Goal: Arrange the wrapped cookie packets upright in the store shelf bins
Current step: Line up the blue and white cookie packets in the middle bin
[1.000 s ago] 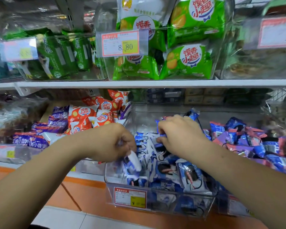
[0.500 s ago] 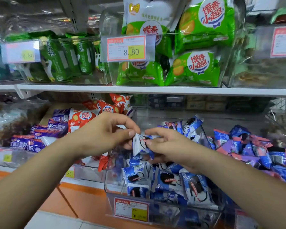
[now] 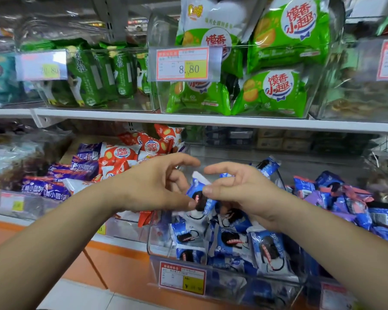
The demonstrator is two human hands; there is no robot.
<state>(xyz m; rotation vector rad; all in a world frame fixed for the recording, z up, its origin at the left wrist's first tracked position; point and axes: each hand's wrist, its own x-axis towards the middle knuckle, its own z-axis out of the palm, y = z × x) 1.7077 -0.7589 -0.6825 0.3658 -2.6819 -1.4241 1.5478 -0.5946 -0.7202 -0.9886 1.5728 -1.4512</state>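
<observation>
A blue and white cookie packet [image 3: 199,193] is held above the clear plastic bin [image 3: 157,233] on the lower shelf. My left hand [image 3: 157,186] pinches its lower left side with thumb and fingers. My right hand [image 3: 240,191] pinches its right edge with the thumb. The packet stands roughly upright between the two hands. Below it the bin holds several more blue cookie packets [image 3: 231,240], some upright, some leaning. One more blue packet [image 3: 268,166] sticks up at the bin's back.
Red and purple packets [image 3: 119,157] fill the bin to the left. Blue, purple and pink packets [image 3: 345,198] lie in the bin to the right. Green snack bags [image 3: 276,90] stand in bins on the upper shelf [image 3: 211,121]. A price tag [image 3: 182,278] hangs on the bin's front.
Both hands came up out of the bin with one blue packet. They now hold it higher, between them, and the packet has turned more upright.
</observation>
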